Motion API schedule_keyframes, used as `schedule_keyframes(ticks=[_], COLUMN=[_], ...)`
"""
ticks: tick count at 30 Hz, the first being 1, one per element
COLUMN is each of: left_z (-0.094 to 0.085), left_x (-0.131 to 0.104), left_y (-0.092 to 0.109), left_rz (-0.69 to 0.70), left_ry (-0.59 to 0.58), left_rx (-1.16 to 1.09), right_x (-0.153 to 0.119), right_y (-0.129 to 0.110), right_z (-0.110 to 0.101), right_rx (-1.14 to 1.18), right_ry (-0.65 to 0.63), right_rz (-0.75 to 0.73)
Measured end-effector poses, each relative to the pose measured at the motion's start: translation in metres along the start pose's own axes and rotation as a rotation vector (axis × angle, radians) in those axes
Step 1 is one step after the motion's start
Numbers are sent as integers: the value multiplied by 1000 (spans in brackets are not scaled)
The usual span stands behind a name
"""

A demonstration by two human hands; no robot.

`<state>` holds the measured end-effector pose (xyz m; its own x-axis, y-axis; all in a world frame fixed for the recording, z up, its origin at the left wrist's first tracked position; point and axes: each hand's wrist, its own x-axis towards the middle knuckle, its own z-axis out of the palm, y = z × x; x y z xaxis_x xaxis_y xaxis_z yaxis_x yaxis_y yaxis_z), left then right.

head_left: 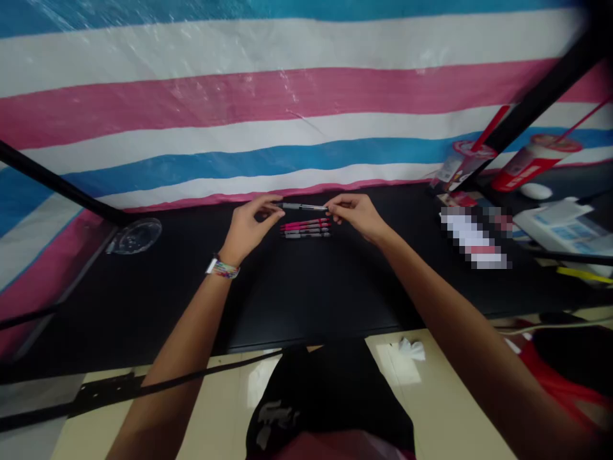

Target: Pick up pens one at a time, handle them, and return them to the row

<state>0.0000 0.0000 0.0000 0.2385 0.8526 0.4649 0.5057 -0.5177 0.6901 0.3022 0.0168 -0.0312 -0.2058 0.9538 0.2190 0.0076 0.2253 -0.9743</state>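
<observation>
A dark-barrelled pen [302,206] is held level by its two ends, just above the black table [306,294]. My left hand [251,227] pinches its left end between thumb and fingers; a colourful band circles that wrist. At the other end, the fingertips of my right hand [354,214] are closed on the pen. Directly below lie several pens [305,227] side by side, some pink-red and one greyish, all pointing left to right.
A clear plastic lid or bowl [135,236] sits at the left. To the right stand a clear cup [462,167] with a red straw and a red-and-white cup [534,163]. Striped sheeting [287,96] hangs behind; black frame bars [57,182] rise at both sides.
</observation>
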Motion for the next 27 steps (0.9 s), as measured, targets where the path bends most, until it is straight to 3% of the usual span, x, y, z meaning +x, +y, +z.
schedule_keyframes(ticks=[6, 12, 18, 27], left_z=[26, 45, 51, 53], left_x=[28, 22, 8, 11], left_y=[-37, -61, -62, -57], left_rz=[49, 1, 56, 160], left_ry=[51, 100, 102, 40], left_rx=[-147, -150, 40, 198], right_x=[19, 20, 22, 24], right_y=[8, 22, 35, 45], right_z=[-4, -1, 2, 0], right_rx=[91, 194, 196, 104], right_ry=[110, 114, 108, 142], right_rz=[58, 137, 117, -4])
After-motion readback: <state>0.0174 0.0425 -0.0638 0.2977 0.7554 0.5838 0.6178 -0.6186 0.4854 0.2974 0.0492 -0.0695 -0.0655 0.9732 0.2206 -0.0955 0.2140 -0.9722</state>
